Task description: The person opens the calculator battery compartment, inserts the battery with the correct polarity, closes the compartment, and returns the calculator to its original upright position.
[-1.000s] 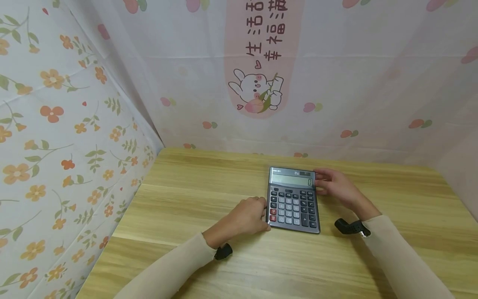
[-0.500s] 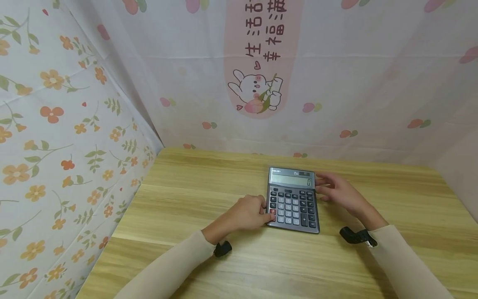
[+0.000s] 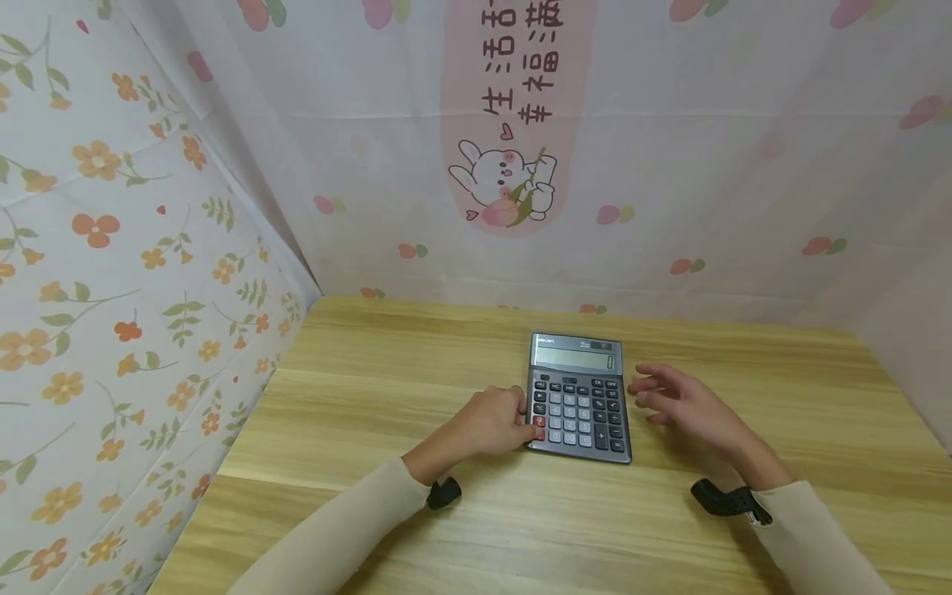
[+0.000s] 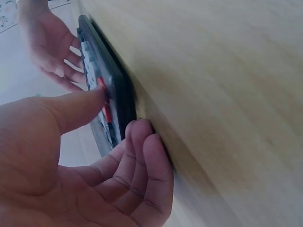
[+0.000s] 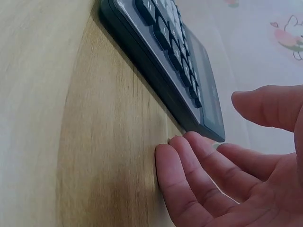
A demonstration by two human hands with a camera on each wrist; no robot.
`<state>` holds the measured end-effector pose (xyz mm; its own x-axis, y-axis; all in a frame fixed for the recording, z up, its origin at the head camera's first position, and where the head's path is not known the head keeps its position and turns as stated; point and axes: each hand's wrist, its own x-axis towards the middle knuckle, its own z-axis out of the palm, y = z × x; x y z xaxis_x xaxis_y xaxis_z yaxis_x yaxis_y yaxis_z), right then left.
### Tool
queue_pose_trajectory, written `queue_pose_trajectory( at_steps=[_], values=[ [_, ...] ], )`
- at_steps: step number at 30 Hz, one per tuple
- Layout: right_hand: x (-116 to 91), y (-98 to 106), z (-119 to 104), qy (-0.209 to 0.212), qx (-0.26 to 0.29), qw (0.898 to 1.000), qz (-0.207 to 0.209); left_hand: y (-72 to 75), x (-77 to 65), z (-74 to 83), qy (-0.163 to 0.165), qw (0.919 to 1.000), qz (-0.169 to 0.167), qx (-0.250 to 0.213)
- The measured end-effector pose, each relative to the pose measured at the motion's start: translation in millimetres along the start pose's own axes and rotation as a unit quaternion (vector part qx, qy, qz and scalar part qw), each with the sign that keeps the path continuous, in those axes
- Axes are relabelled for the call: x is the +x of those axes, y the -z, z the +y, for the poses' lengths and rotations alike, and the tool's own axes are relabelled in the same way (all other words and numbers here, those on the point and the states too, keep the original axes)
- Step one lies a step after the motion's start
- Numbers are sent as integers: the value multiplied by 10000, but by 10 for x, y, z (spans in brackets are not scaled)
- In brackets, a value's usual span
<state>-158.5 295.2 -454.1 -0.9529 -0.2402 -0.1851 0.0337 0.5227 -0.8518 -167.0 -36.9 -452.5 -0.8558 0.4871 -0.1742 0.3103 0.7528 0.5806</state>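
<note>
A dark grey desk calculator (image 3: 578, 398) lies face up on the wooden table, its display reading 0. At its lower left corner, my left hand (image 3: 491, 423) holds the edge. The left thumb rests on the red keys (image 4: 103, 90), and the curled fingers (image 4: 142, 142) meet the calculator's side, as the left wrist view shows. Whether any fingertip reaches underneath is hidden. My right hand (image 3: 687, 409) is to the right of the calculator and holds nothing. Its fingers (image 5: 203, 151) are loosely extended near the calculator's upper right side, with the thumb held apart.
The wooden table (image 3: 387, 380) extends around the calculator. Behind it hangs a pale curtain (image 3: 357, 149) with a rabbit print, and a flowered cloth (image 3: 134, 248) borders the left. A black band (image 3: 732, 501) sits at the right wrist.
My left thumb has moved from the calculator's lower left edge onto its red keys. The right hand has drawn away from the calculator's right side, toward the right and nearer. The display still reads 0.
</note>
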Motion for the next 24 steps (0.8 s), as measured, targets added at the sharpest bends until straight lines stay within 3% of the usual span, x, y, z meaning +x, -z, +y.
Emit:
queue_pose_trajectory(
  at_steps=[7, 12, 16, 19, 24],
  values=[
    [10, -18, -5, 198, -152, 9997, 81, 11, 11, 3, 2, 9997, 26, 236],
    [-19, -15, -65, 554, -1130, 9910, 465, 61, -11, 22, -37, 9992, 288, 289],
    [-69, -8, -184, 924, -1746, 9784, 613, 118, -30, 49, -285, 9944, 722, 723],
    [-118, -25, -275, 1212, -2222, 9651, 664, 163, -41, 77, -645, 9857, 1027, 1171],
    [-181, -97, -359, 1668, -3258, 9266, 864, 232, -66, 121, -1219, 9639, 1264, 2001]
  ],
)
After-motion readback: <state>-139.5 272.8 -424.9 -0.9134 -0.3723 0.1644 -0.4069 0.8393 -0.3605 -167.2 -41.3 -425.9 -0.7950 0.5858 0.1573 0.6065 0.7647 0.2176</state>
